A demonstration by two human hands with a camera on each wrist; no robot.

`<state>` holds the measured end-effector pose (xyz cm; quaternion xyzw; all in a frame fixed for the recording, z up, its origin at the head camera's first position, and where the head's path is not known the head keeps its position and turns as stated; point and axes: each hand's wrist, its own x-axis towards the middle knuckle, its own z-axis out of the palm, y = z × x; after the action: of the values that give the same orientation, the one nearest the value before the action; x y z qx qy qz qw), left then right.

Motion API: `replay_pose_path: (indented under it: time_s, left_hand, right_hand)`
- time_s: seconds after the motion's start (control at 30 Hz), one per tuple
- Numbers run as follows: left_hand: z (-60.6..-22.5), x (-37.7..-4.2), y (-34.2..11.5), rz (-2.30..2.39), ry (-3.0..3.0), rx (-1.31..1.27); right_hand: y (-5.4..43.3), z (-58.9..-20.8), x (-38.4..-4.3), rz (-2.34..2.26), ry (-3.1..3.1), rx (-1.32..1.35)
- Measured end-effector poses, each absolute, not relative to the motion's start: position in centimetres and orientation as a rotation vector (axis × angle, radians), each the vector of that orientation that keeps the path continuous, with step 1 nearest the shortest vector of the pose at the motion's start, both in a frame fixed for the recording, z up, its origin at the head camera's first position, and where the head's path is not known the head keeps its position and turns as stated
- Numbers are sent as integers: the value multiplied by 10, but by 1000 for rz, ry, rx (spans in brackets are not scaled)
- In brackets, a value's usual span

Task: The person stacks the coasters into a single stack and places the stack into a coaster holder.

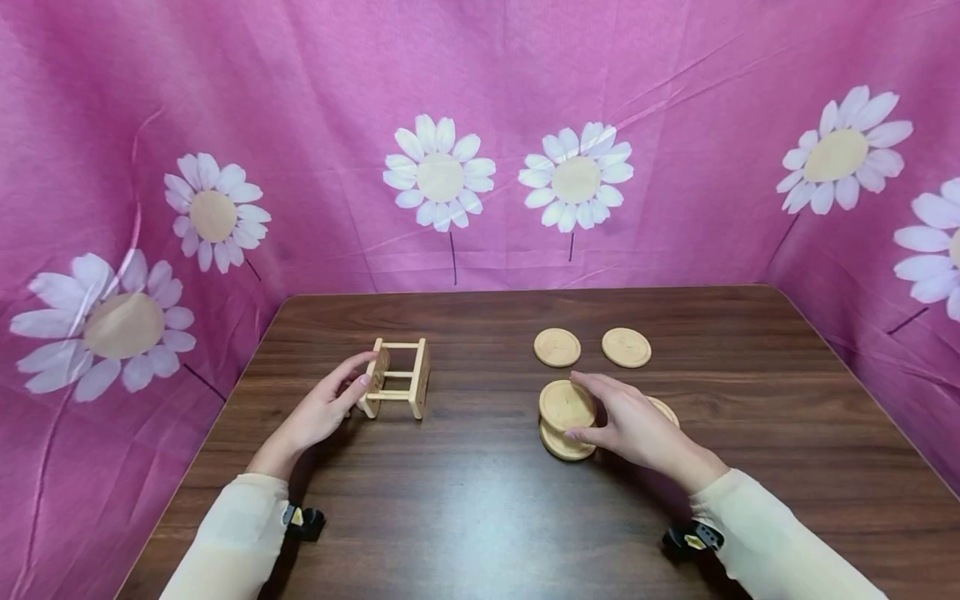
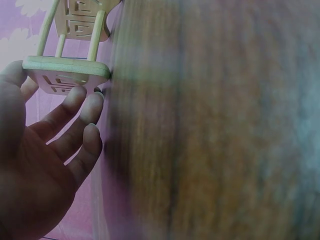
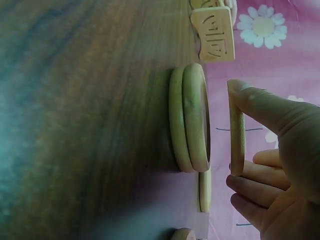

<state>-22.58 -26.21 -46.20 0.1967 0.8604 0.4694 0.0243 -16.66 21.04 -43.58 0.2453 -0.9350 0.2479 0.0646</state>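
Wooden rack (image 1: 397, 375) stands upright on the surface (image 1: 465, 467); its rods run L-R btwn 2 cut-out side panels, gap facing up. L hand (image 1: 324, 408) is at its L side: thumb + index clamped on the L panel, other fingers at or v. near that panel's outer face, so it's by far the nearer hand to the rack.

Well R of the rack, approx level w/ its far rod, 1st far disc (image 1: 557, 347) lies flat. Also well R of the rack, nearer the person: held disc (image 1: 566, 405), raised, rim clamped btwn thumb & fingers of R hand (image 1: 637, 427). Key relation: held disc is out past the rack's R panel, so rack lies to the L of those fingers; disc is round, no long axis, faces roughly level, whereas rack's panels stand on edge. Just below it, w/ a visible gap in R wrist view, is a stack of 2 discs (image 1: 564, 451). Further R of the rack: 2nd far disc (image 1: 626, 347), then part-hidden disc (image 1: 664, 412) behind R hand.
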Motion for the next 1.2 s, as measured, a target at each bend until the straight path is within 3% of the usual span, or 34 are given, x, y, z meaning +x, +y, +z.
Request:
replay_pose_path:
  time_s: [1.2]
  left_hand:
    - [-461,-226,-263,1444,2648,587]
  right_hand:
    - [211,-449,-147,639,-2812,772]
